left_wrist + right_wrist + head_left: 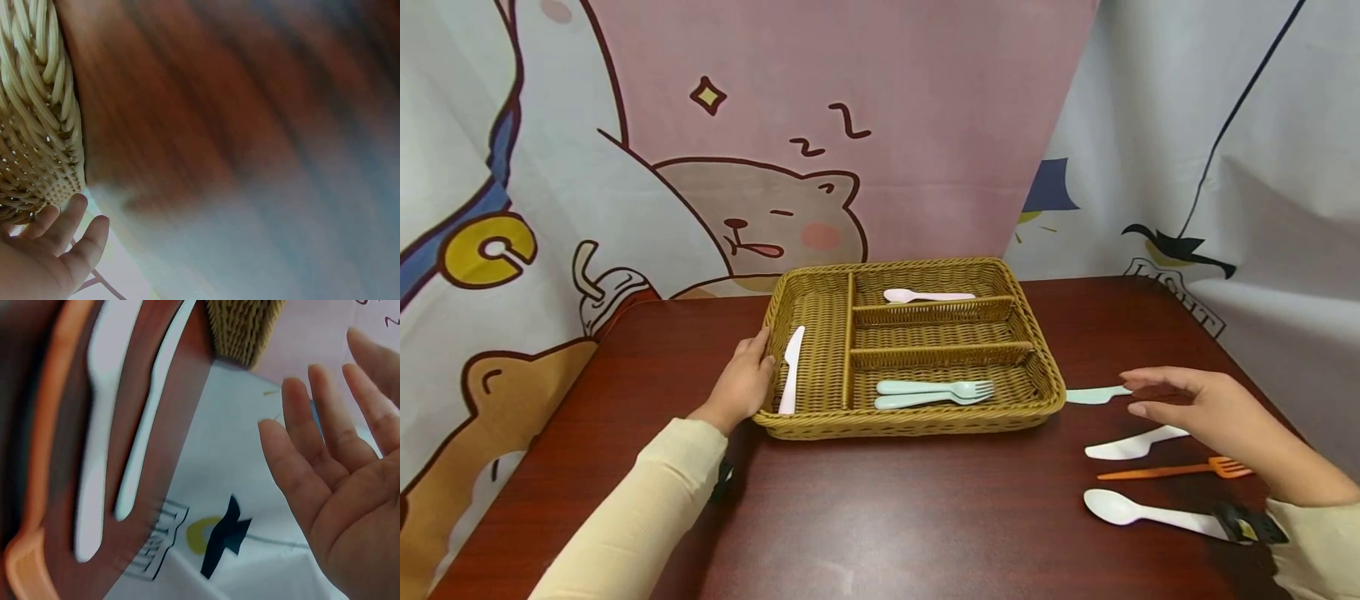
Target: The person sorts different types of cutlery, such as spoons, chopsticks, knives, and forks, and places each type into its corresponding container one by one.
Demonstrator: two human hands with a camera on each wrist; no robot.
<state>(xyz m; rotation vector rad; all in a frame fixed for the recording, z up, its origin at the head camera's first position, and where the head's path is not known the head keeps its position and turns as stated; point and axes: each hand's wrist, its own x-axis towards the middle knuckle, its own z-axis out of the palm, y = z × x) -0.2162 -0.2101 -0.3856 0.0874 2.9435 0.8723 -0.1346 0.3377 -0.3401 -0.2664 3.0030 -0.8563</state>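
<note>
Golden-brown wicker basket (850,424) on a dark red desk (910,517); my left hand (741,379) rests against its left side, fingers relaxed, probably to steady it. My right hand (1213,408), fingers slightly bent, thumb apart, holds nothing and hovers right of the basket, over a mint knife (1093,395). Also right of the basket lie a white knife (1120,450), an orange fork (1165,472) and a white spoon (1112,507). Inside the basket, a pale knife (791,371), two mint forks (925,387) and a pink spoon (898,295) occupy separate compartments, apparently sorted by kind
</note>
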